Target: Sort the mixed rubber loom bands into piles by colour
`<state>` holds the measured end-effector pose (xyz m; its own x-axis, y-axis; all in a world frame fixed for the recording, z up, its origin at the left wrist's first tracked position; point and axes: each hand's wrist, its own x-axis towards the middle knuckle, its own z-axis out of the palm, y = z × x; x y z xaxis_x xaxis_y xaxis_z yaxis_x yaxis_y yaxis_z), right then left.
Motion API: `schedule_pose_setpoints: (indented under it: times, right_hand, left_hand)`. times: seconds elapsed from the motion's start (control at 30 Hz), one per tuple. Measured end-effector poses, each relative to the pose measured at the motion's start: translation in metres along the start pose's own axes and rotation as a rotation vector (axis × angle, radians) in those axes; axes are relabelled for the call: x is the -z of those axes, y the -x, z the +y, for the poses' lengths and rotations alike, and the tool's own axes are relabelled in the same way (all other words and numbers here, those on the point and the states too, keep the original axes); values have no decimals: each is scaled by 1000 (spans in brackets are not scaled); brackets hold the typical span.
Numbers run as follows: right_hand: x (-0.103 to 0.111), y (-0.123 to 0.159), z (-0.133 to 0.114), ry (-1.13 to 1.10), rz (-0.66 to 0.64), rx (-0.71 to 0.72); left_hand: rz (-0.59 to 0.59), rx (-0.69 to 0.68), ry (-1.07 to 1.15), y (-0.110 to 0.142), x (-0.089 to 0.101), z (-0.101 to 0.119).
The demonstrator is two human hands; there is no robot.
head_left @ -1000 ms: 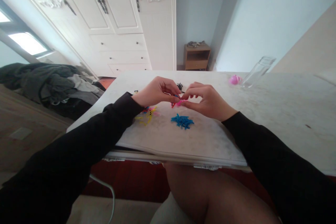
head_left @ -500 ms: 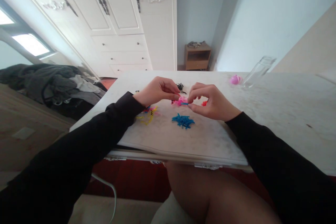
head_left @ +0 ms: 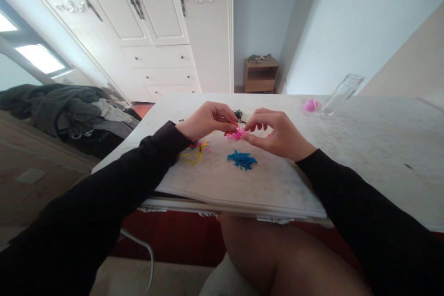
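My left hand (head_left: 213,121) is pinched over the table, thumb against fingers, with a bit of red and dark small strips (head_left: 230,133) showing at its tips. Just to the right, my right hand (head_left: 275,132) has thumb and forefinger brought near each other at the small pink pieces (head_left: 237,133); whatever lies between them is too small to make out. Nearer to me is a pile of small blue strips (head_left: 242,160). Black pieces (head_left: 237,114) lie beyond the fingers. By my left wrist are mixed yellow, pink and blue pieces (head_left: 197,150).
A clear glass bottle (head_left: 342,95) leans at the table's far right, beside a pink round object (head_left: 311,105). Orange-red bits lie partly hidden behind my right hand. Clothes (head_left: 69,106) are heaped to the left; a white wardrobe (head_left: 156,18) stands beyond the white table (head_left: 364,162).
Half a second ago a blue strip showed in my right fingers; now it is out of sight there. The right fingers have shifted slightly left to the pink pieces. My left hand has stayed put.
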<state>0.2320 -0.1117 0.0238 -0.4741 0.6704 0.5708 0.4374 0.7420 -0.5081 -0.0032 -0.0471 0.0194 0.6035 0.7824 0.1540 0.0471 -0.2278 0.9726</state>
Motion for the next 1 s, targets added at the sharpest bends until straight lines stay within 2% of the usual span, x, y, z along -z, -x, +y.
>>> schedule_pose_setpoints:
  times: [0.1, 0.27, 0.53, 0.73, 1.0]
  right_hand:
    - [-3, -1, 4, 35, 69, -31]
    - [-8, -2, 6, -13, 18, -45]
    - [-9, -1, 5, -42, 9, -37]
    - [-13, -2, 9, -59, -17, -51]
    - [-14, -3, 5, -99, 78, -102]
  left_hand:
    - [-12, -15, -14, 0, 0, 0]
    - [-49, -37, -17, 1, -3, 1]
    - [-57, -41, -19, 1, -5, 3]
    - [-34, -38, -6, 2, -9, 4]
    - [27, -65, -40, 4, -18, 5]
